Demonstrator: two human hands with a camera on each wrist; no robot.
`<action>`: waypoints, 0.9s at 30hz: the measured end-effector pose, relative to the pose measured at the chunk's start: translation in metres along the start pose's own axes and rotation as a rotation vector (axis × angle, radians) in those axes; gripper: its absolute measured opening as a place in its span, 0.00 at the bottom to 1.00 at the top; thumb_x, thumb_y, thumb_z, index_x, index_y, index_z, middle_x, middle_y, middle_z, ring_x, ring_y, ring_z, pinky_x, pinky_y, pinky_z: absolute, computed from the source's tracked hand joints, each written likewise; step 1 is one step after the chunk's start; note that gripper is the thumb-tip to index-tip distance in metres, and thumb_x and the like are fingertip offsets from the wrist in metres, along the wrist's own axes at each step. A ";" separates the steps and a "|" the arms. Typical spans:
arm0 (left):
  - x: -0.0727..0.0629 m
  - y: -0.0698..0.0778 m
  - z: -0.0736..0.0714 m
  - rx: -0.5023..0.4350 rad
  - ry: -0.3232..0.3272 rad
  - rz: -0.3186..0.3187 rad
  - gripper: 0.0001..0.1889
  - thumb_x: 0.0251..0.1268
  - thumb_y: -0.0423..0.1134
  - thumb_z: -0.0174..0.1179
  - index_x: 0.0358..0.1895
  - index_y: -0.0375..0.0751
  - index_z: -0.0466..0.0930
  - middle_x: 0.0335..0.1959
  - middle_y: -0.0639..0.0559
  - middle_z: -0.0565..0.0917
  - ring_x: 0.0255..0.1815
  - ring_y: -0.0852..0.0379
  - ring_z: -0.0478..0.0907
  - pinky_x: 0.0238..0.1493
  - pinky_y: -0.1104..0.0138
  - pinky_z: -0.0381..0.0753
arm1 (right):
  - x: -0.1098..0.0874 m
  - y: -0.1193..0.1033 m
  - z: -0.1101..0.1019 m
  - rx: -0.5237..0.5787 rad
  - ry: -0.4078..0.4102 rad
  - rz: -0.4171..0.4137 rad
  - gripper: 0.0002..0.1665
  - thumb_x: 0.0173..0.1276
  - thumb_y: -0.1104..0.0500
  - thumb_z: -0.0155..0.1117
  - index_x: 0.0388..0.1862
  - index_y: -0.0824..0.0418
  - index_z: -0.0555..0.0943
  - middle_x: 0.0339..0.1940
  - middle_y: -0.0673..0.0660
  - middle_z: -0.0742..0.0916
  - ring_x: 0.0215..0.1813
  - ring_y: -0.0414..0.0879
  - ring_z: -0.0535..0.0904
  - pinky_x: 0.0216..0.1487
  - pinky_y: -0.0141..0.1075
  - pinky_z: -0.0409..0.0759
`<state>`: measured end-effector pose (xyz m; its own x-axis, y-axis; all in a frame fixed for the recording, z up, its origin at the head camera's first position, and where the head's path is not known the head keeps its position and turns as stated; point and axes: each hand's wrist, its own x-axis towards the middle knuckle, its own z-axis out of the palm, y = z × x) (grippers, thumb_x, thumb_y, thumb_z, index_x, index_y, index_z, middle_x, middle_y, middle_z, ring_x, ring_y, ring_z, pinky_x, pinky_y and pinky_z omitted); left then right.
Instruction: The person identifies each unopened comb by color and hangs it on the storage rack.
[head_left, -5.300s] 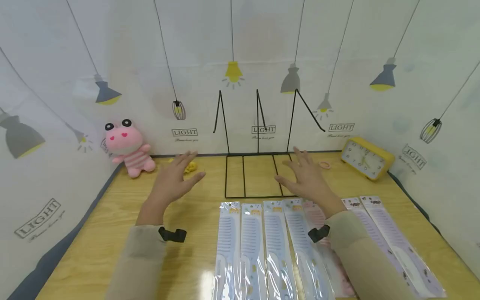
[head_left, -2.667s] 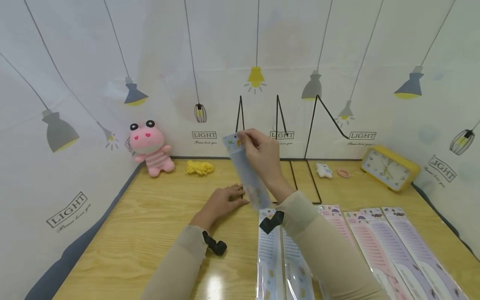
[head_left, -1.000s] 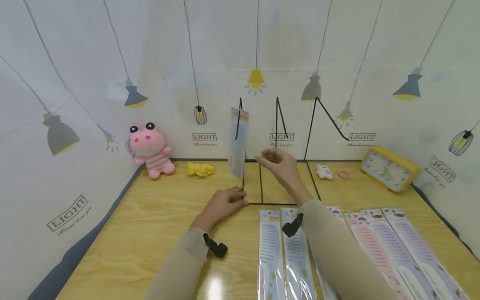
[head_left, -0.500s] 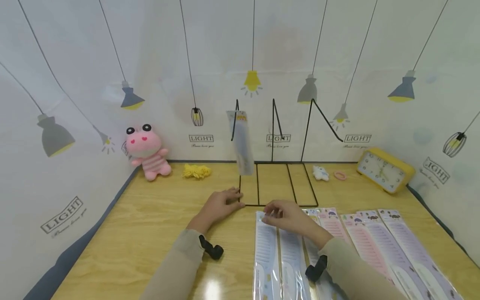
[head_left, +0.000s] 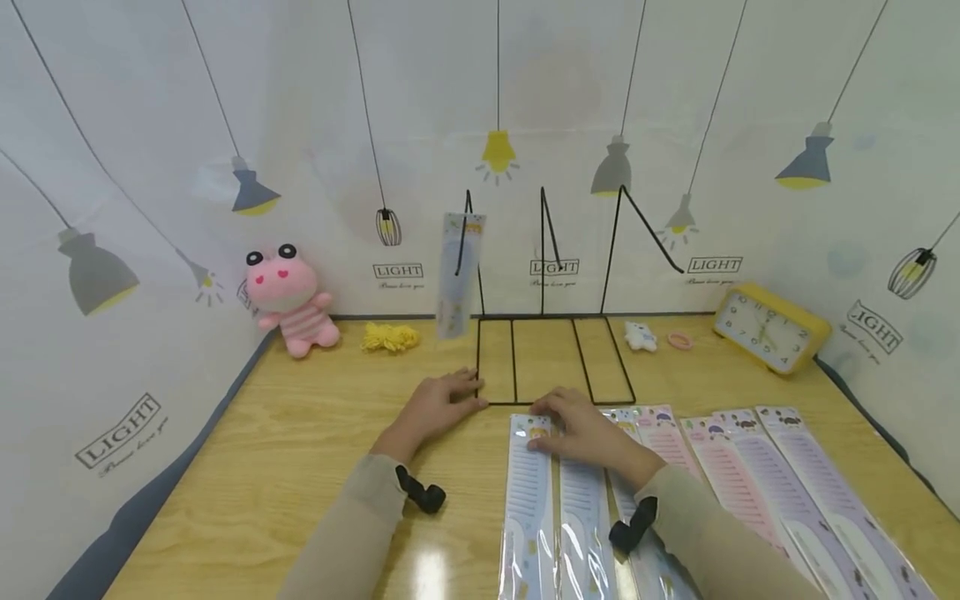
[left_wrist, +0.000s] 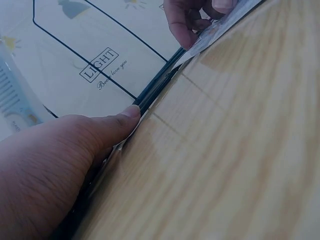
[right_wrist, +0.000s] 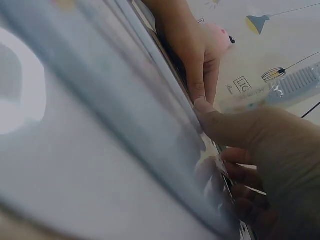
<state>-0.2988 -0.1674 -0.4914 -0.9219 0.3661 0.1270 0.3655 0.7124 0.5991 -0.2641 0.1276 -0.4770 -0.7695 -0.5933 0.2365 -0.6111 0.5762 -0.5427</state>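
Note:
A black wire rack [head_left: 515,358] with three upright hooks stands at the back of the table. From its left hook hangs a packaged blue comb [head_left: 453,300]. My left hand [head_left: 431,408] rests on the rack's front left corner, its thumb [left_wrist: 117,125] extended along the base bar. My right hand [head_left: 588,429] is at the head of the leftmost packaged comb [head_left: 525,517] on the table, bent fingers at its top edge and thumb [right_wrist: 220,122] on its face. A second blue packaged comb [head_left: 585,517] lies partly under that hand.
More packaged combs lie to the right, including a pink one [head_left: 731,475] and a purple one [head_left: 825,483]. A pink plush toy [head_left: 288,300], yellow yarn [head_left: 390,337], a small white figure [head_left: 640,336], a pink ring [head_left: 679,340] and a yellow clock [head_left: 772,325] line the back.
My right hand hung a packaged blue comb on the left hook, let go, and came down to the leftmost comb on the table. The hanging comb has swung left. My left hand stays put lately.

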 end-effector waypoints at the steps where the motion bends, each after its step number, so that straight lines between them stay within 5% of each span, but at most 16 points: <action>1: 0.000 0.000 0.001 0.001 -0.002 -0.001 0.27 0.70 0.61 0.59 0.67 0.55 0.79 0.74 0.59 0.69 0.76 0.58 0.61 0.76 0.55 0.59 | -0.001 0.000 0.000 -0.010 -0.006 0.013 0.33 0.61 0.40 0.75 0.57 0.59 0.82 0.53 0.51 0.83 0.55 0.49 0.76 0.58 0.49 0.77; 8: -0.001 0.001 0.003 0.004 -0.002 -0.007 0.26 0.70 0.61 0.59 0.67 0.58 0.79 0.74 0.61 0.69 0.76 0.60 0.61 0.76 0.56 0.59 | -0.002 -0.001 0.001 -0.039 -0.011 0.088 0.38 0.57 0.33 0.74 0.55 0.60 0.81 0.50 0.51 0.82 0.55 0.50 0.75 0.58 0.48 0.77; 15: 0.000 0.003 -0.002 0.014 0.009 -0.011 0.25 0.71 0.59 0.60 0.67 0.56 0.79 0.73 0.59 0.69 0.76 0.57 0.61 0.77 0.54 0.57 | 0.005 -0.002 0.003 0.042 0.026 0.060 0.25 0.58 0.43 0.78 0.41 0.60 0.81 0.30 0.49 0.78 0.33 0.42 0.68 0.32 0.35 0.69; 20: 0.002 0.001 -0.003 0.014 0.012 -0.004 0.25 0.70 0.59 0.60 0.67 0.56 0.79 0.74 0.59 0.69 0.77 0.57 0.61 0.77 0.54 0.56 | 0.007 -0.002 0.004 0.080 0.067 0.148 0.19 0.63 0.42 0.73 0.41 0.54 0.83 0.30 0.46 0.80 0.33 0.41 0.71 0.34 0.36 0.71; 27: -0.001 0.001 0.000 -0.019 0.002 0.024 0.26 0.70 0.58 0.61 0.66 0.52 0.79 0.74 0.55 0.69 0.77 0.56 0.60 0.77 0.54 0.55 | 0.003 -0.004 0.000 0.412 0.198 0.326 0.19 0.65 0.43 0.72 0.47 0.54 0.84 0.32 0.50 0.85 0.34 0.44 0.79 0.35 0.36 0.79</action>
<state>-0.2978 -0.1669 -0.4911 -0.9131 0.3819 0.1430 0.3850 0.6919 0.6108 -0.2640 0.1231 -0.4743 -0.9508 -0.2814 0.1296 -0.2438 0.4215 -0.8735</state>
